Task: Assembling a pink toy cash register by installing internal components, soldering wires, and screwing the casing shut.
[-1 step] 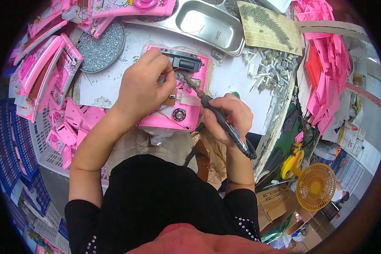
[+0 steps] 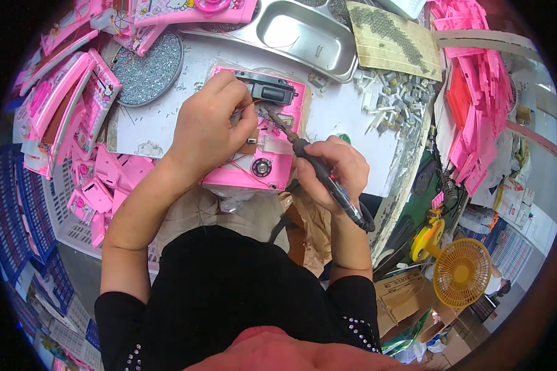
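Left hand (image 2: pixel 207 127): fingers pressed down on the open pink plastic toy casing (image 2: pixel 257 133), near its wiring.
Right hand (image 2: pixel 334 170): fingers clamped round a black pen-shaped soldering iron (image 2: pixel 319 170), tip touching the casing's inside.
Casing: flat on the white bench (image 2: pixel 346 114), below the steel tray (image 2: pixel 303 37).

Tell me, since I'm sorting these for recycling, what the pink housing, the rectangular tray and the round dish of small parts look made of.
Pink housing: looks like moulded plastic, glossy, with even colour and crisp edges. Rectangular tray: likely stainless steel, brushed silver with soft reflections and a rolled rim. Round dish: rim mostly hidden, cannot tell; the small parts in it look like grey metal screws, faintly glinting.
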`<state>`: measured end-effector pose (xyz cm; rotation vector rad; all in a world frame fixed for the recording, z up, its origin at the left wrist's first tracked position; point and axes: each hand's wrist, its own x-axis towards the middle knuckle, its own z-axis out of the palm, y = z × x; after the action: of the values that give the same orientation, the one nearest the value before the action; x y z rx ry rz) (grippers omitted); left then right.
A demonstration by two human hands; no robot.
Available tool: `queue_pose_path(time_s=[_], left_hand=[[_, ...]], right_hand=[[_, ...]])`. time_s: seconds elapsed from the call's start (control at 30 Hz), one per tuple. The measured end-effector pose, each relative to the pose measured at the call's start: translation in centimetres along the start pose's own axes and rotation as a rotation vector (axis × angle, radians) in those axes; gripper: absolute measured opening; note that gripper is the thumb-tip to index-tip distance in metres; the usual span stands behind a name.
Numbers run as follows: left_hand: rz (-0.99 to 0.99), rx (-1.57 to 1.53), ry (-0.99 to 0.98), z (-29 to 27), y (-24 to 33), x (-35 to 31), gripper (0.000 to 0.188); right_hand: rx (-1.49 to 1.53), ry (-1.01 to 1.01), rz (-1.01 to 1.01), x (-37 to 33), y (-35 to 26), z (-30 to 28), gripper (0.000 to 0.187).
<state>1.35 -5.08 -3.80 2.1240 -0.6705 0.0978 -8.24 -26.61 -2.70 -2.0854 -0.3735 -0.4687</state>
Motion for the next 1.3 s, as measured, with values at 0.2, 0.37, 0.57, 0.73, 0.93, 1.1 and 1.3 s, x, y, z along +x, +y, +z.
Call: queue_pose_path(time_s=[0.2,0.37,0.57,0.73,0.93,1.1,1.3], left_hand=[[0.02,0.02,0.003,-0.05,0.02,0.05,0.013],[0.029,0.02,0.017,0.05,-0.1,0.01,0.013],[0.024,0.026,0.014,0.13,-0.17,0.01,0.013],[0.027,0.027,0.018,0.12,-0.22,-0.07,0.013],[0.022,0.034,0.022,0.17,-0.1,-0.06,0.012],[0.019,0.037,0.015,0.15,-0.07,-0.03,0.012],[0.009,0.027,0.02,0.13,-0.07,-0.09,0.012]], right_hand=[[-0.006,0.007,0.0,0.57,0.09,0.4,0.027],[-0.008,0.022,-0.014,0.74,0.09,0.57,0.026],[-0.023,0.011,-0.039,0.43,0.01,-0.01,0.026],[-0.004,0.05,-0.064,0.36,0.02,0.05,0.025],[-0.005,0.038,-0.044,0.47,-0.06,0.1,0.025],[-0.009,0.043,-0.053,0.56,0.01,0.24,0.024],[-0.016,0.042,-0.052,0.37,0.1,0.18,0.023]])
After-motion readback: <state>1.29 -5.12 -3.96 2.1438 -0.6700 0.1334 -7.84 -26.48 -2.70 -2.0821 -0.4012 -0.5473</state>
